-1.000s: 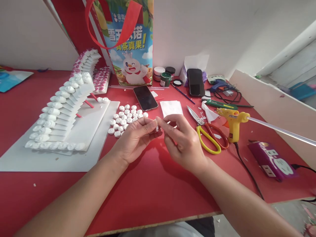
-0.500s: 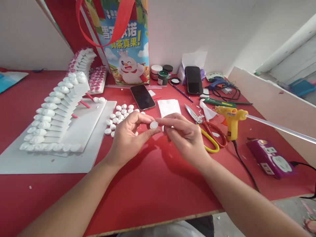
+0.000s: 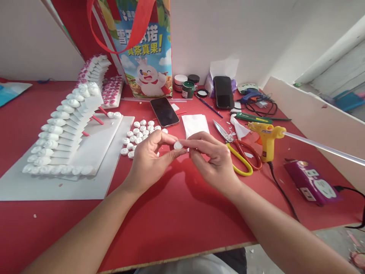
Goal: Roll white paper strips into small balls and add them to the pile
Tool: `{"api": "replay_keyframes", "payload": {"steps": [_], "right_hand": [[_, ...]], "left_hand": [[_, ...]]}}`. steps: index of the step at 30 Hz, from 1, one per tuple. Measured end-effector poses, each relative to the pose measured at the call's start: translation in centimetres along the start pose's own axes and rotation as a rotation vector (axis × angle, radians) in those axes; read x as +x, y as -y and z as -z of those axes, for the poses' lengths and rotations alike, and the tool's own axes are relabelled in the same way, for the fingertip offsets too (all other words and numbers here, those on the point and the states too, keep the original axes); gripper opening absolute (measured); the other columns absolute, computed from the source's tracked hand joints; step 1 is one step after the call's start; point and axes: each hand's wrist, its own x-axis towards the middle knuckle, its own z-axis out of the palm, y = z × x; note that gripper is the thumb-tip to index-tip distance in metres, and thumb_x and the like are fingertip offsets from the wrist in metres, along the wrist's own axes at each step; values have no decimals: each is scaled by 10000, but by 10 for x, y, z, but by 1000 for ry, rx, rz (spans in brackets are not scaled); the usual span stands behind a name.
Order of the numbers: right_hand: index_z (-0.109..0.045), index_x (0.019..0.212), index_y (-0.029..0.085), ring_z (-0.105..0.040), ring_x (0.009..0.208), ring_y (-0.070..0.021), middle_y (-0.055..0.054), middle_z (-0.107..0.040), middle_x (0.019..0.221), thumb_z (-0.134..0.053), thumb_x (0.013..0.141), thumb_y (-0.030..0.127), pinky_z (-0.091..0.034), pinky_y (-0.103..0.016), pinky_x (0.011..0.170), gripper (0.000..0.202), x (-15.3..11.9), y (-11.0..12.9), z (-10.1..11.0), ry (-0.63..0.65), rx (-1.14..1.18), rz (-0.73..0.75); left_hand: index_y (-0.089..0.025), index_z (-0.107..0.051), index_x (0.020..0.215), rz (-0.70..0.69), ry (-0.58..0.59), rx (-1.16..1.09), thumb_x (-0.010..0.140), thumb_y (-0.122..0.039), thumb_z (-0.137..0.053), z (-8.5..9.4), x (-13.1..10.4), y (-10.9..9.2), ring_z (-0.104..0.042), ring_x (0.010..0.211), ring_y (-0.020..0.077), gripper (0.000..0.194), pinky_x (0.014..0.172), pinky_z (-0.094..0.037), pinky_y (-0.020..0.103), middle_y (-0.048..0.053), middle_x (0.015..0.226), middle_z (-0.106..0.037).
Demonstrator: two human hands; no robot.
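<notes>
Between thumb and forefinger, my left hand (image 3: 149, 158) pinches a small round white piece (image 3: 178, 145) above the red table (image 3: 182, 217). My right hand (image 3: 213, 158) has its forefinger against the right side of that piece; its other fingers are curled in, and whether they hold anything is hidden. Several small white rosettes (image 3: 139, 135) lie just beyond and left of my left hand. A stack of white paper squares (image 3: 195, 125) lies behind the hands. Scissors (image 3: 239, 152) with one yellow and one red handle lie right of my right hand.
At left, a white board (image 3: 85, 190) bears a curved rosette-edged structure (image 3: 68, 129). Behind are a tall bag (image 3: 148, 57), a phone (image 3: 164, 112) and paint jars (image 3: 188, 90). Right are a yellow glue gun (image 3: 268, 139) with its cord and a purple power box (image 3: 312, 182).
The round white piece has tilted slightly between the fingers. My right hand has shifted a little; my left hand stays almost in place.
</notes>
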Motion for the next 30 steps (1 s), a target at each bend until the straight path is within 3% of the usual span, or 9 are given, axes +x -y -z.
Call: {"api": "replay_keyframes", "payload": {"steps": [13,30], "right_hand": [[-807,1021,208,-669,768,-143,-70,-679,954,-502,866,15,-552,-301,680,393,1,0,0,11,-15,4],[-780,944,200,-646,734,-136,-65,-678,937,-487,847,8,-530,-293,660,364,2,-1,1,-3,-91,51]], "left_hand": [[-201,-687,855,-122,25,140,771,-298,-877,2,3,8,-686,889,192,229,848,-536,316,21,884,-724],[-198,-685,864,-93,76,158,824,-300,-834,1,1,7,-687,886,181,185,856,-539,315,18,894,-729]]}}
